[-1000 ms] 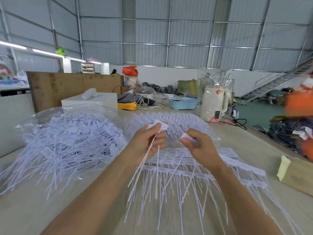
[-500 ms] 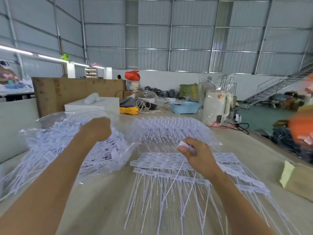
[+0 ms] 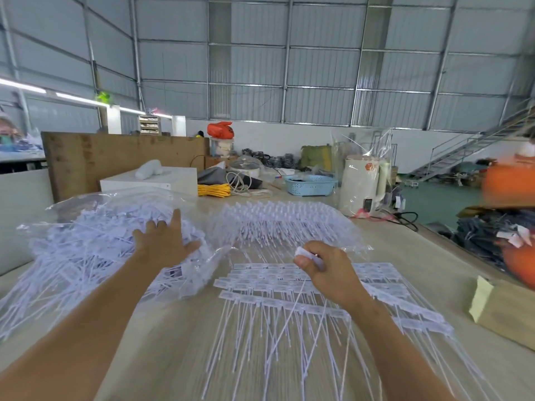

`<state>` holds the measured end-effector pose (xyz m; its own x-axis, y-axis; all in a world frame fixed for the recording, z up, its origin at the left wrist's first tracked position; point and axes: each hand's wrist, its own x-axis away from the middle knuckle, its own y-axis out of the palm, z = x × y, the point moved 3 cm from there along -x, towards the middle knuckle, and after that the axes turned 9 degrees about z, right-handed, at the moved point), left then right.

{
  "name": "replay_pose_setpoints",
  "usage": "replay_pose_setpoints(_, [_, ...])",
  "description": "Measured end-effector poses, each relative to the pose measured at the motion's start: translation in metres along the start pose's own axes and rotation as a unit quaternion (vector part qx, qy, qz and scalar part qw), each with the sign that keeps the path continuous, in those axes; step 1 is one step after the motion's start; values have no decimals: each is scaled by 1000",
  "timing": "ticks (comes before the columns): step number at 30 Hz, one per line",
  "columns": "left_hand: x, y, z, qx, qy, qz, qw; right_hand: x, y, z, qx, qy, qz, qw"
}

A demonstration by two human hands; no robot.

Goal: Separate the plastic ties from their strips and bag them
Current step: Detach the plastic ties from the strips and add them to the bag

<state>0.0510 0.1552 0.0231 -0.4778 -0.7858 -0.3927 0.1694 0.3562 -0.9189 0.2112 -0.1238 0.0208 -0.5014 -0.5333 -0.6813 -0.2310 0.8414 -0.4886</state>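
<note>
1. Your table (image 3: 179, 337) is a long pale wooden surface; it carries everything below.
2. The clear plastic bag (image 3: 95, 241) lies on your left side, stuffed with loose white ties.
3. The strips of ties (image 3: 292, 287) lie flat in front of you in overlapping rows, tails pointing toward you; a second heap of ties (image 3: 278, 218) sits just behind them.
4. A white kettle (image 3: 362, 183) stands beyond that heap, with a blue basket (image 3: 309, 185) beside it.
5. Your left hand (image 3: 166, 241) is spread wide, fingers straight, over the mouth of the bag, holding nothing.
6. Your right hand (image 3: 327, 270) hovers above the strips, fingers curled, pinching the head of a white tie (image 3: 302, 253) whose tail hangs down.
</note>
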Motion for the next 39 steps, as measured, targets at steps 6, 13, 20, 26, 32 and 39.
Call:
replay_pose_setpoints(6, [29,-77,41,-11,-10,81,997,1,6,3,-5,3,-2,1000])
replay_pose_setpoints(13, [93,-80,133,486,143,74,859,5,16,2,3,1,-94,996])
replay_pose_setpoints(20, [114,-8,145,641,-3,-76,763,14,24,8,-43,62,-150,986])
replay_pose_setpoints(26, [115,2,140,723,-38,-125,679,13,22,15,13,85,-167,982])
replay_pose_setpoints(32, [122,-1,150,761,-48,-188,620,15,23,11,14,68,-184,980])
replay_pose_setpoints(39, [120,-9,152,643,11,-94,760,14,21,8,33,19,-138,990])
